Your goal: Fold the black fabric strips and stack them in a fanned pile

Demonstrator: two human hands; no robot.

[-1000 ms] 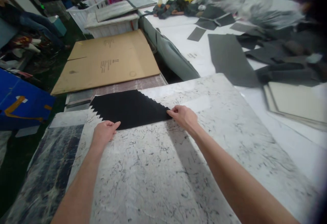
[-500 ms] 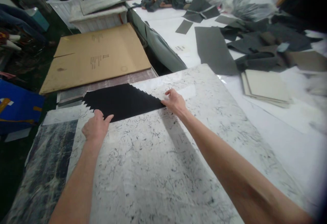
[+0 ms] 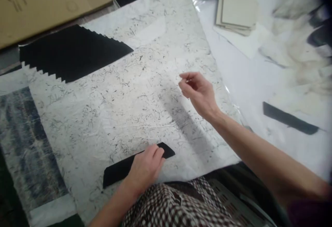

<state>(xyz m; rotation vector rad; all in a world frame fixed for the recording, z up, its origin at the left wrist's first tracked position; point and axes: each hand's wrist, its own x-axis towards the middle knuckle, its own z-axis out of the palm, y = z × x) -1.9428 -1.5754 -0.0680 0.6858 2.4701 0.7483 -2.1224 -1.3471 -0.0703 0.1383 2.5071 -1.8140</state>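
Note:
My left hand (image 3: pixel 146 166) is closed over a narrow black strip of material (image 3: pixel 118 169) near the front edge of the board, its fingers curled around the strip toward the right end. My right hand (image 3: pixel 201 94) hovers above the speckled white board (image 3: pixel 124 106), thumb and fingers loosely bent and slightly apart, with nothing visible between them. Farther back on the left lies a flat black piece of material (image 3: pixel 75 54) with zigzag edges on two sides, and neither hand touches it.
Brown cardboard (image 3: pixel 52 6) lies beyond the board at upper left. Stacked cream squares (image 3: pixel 240 6) and a dark strip (image 3: pixel 289 118) rest on the white table (image 3: pixel 249 88) to the right. A dark marbled panel (image 3: pixel 31 147) is at left; checked cloth (image 3: pixel 171 206) is in front.
Both hands have left the zigzag-edged black piece, which stays on the board. My left hand now holds a narrow black strip nearer me; the view has tilted down.

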